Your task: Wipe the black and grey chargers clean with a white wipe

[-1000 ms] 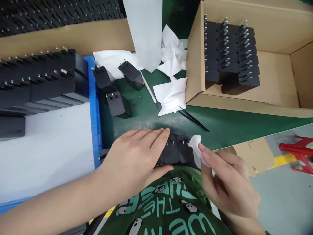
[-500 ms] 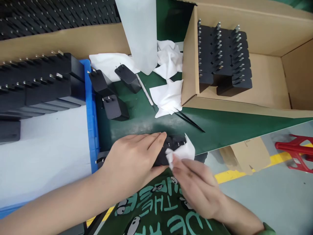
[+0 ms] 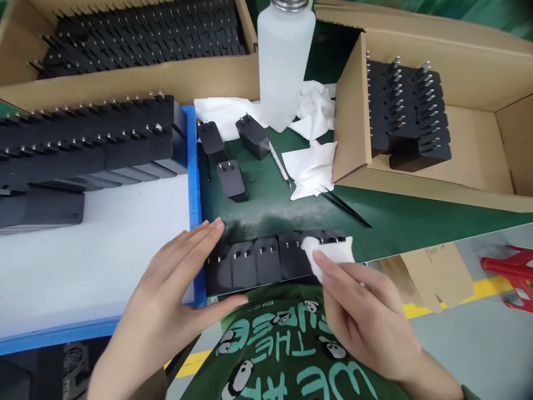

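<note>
Several black plug adapters stand side by side in a row along the near table edge, metal prongs up. My right hand pinches a white cloth over the right end of that row. At the left end, my left hand is spread with thumb and fingers apart, holding nothing; its fingertips are near the leftmost adapter. Three loose black adapters, one of them tilted, lie on the green table behind the row.
A blue-rimmed tray with adapters is at left, a packed cardboard box behind it. Another box with adapters stands at right. Between them are a white bottle, crumpled cloths, black tweezers and a thin tool.
My left hand has moved left off the row and opened, uncovering more adapters. The right hand still holds the cloth at the right end. The camera view has shifted left.
</note>
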